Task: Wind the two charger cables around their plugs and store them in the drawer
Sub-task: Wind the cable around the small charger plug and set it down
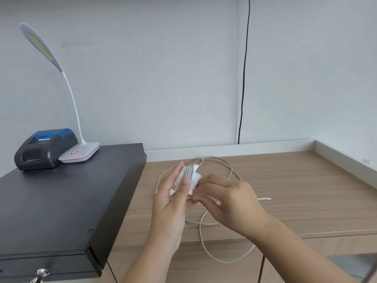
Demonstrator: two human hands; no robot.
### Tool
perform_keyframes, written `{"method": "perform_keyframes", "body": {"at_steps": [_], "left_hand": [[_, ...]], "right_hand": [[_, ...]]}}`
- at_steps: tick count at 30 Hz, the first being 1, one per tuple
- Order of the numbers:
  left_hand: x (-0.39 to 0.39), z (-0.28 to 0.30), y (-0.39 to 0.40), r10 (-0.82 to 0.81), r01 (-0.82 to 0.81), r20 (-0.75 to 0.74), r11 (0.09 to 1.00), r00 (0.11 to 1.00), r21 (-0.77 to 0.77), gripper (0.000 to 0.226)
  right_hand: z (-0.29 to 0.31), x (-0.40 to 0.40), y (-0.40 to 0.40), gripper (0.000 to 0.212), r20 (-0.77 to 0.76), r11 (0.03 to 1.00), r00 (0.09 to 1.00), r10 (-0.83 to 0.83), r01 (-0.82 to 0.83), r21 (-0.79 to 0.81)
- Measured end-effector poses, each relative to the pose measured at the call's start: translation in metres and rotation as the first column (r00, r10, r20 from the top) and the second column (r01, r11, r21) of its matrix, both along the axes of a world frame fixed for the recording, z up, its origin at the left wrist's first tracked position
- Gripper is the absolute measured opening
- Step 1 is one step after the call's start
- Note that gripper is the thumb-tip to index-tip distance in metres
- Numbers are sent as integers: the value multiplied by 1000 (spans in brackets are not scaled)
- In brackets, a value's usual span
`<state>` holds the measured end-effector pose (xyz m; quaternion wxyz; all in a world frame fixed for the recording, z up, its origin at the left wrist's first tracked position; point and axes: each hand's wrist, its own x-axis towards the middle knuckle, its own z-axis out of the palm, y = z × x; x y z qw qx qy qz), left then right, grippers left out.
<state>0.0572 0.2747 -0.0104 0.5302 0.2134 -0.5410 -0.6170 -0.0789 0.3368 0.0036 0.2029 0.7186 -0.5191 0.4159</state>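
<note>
Above the wooden counter (285, 180): both hands on one charger.
Left hand (171, 201) grips plug (188, 176); right hand (228, 203) pinches white cable (206, 250).

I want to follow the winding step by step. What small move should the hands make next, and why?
Probably one more turn: the right hand should carry the cable around the plug again. The left hand grips the plug, which already bears several wraps, while the right hand pinches the cable beside it. Long loose loops lie on the wooden counter, so winding looks unfinished.
</note>
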Motion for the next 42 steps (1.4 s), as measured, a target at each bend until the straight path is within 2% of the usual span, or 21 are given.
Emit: {"method": "perform_keyframes", "body": {"at_steps": [3, 8, 13, 19, 21, 23, 25, 28, 30, 32, 34, 36, 37, 40, 42], "left_hand": [[2, 3, -2, 2, 2, 72, 999, 997, -51, 37], [14, 3, -13, 71, -68, 73, 997, 995, -32, 38], [22, -3, -14, 6, 10, 202, 997, 979, -80, 41], [24, -4, -9, -87, 151, 356, 976, 930, -154, 35], [25, -3, -7, -117, 178, 352, 973, 928, -146, 41], [29, -2, -7, -157, 212, 332, 968, 930, -138, 46], [32, 1, -5, -199, 255, 314, 956, 928, -148, 47], [30, 3, -2, -264, 285, 173, 952, 949, -112, 52], [28, 6, -3, -293, 295, 44, 954, 955, -49, 64], [24, 9, -6, -302, 303, -62, 953, 951, 3, 72], [20, 12, -10, -295, 302, -130, 953, 947, 34, 71], [14, 15, -12, -266, 284, -204, 957, 942, 65, 67], [11, 17, -13, -237, 260, -227, 962, 945, 77, 66], [0, 19, -20, -77, 96, -196, 991, 978, 94, 49], [-5, 15, -29, 83, -80, -73, 996, 994, 36, 39]], "right_hand": [[1, -2, 0, 9, -4, 997, 999, 37, -37, 68], [12, -19, 5, 16, 22, 970, 998, 52, -56, 237], [34, -33, 11, 17, -34, 967, 999, 25, -15, 255], [58, -37, 8, 33, -47, 960, 996, -74, 84, 266], [63, -38, 5, 30, 39, 950, 992, -123, 106, 292], [60, -42, -2, 18, 233, 924, 961, -150, 53, 378], [55, -42, -9, 11, 437, 885, 891, -123, -100, 454], [42, -39, -20, 15, 698, 815, 709, -99, -344, 465], [35, -30, -27, 21, 774, 820, 625, -102, -388, 421], [26, -22, -33, 29, 797, 830, 600, -65, -410, 377], [20, -12, -35, 7, 817, 819, 575, -39, -450, 356], [11, -7, -33, 30, 803, 788, 593, -51, -471, 398], [5, -5, -31, 32, 787, 784, 615, -58, -460, 417], [-3, 0, -25, 22, 705, 806, 704, -84, -368, 463], [-8, 1, -23, 18, 582, 812, 800, -147, -239, 533]]}}
